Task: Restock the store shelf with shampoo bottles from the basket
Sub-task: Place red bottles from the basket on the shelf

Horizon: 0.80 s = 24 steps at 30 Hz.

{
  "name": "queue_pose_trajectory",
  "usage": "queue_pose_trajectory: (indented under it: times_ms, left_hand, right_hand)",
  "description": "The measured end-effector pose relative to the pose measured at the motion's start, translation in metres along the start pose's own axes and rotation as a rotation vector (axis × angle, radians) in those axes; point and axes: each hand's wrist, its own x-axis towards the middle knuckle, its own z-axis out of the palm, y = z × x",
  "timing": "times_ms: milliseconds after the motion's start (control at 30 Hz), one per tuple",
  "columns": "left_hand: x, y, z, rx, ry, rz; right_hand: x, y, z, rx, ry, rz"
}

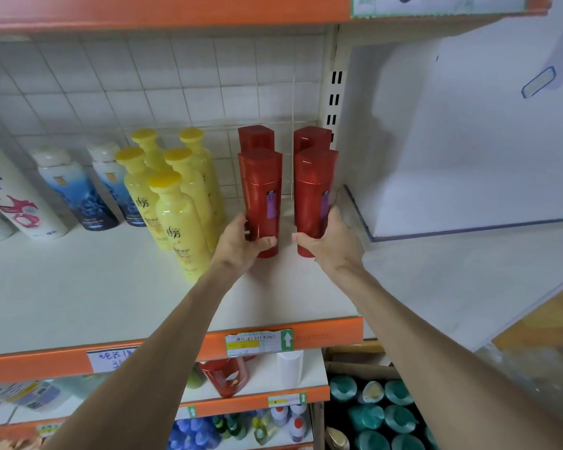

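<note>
Two tall red shampoo bottles stand upright on the white shelf [111,287], side by side. My left hand [241,243] grips the base of the left red bottle [262,193]. The right red bottle [312,193] is held near its base by my right hand [333,243]. Behind them, two more red bottles [255,138] [311,138] stand against the tiled back wall. The basket is out of view.
Several yellow bottles [176,216] stand just left of my left hand. Blue and white bottles [78,190] stand farther left. A white side panel [452,141] closes the shelf on the right. Lower shelves and a box of green-capped bottles [381,414] lie below.
</note>
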Motion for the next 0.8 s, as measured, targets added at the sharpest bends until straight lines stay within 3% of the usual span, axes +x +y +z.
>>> queue_pose_trajectory:
  times_ms: [433, 800]
  left_hand:
    - [-0.0058, -0.0030, 0.0086, -0.053, 0.070, 0.042]
    - [-0.0025, -0.0042, 0.0049, -0.054, 0.010, 0.046]
  right_hand:
    - [0.0020, 0.0045, 0.0037, 0.033, -0.019, 0.022]
    - [0.0046, 0.0090, 0.0066, 0.036, -0.034, 0.028]
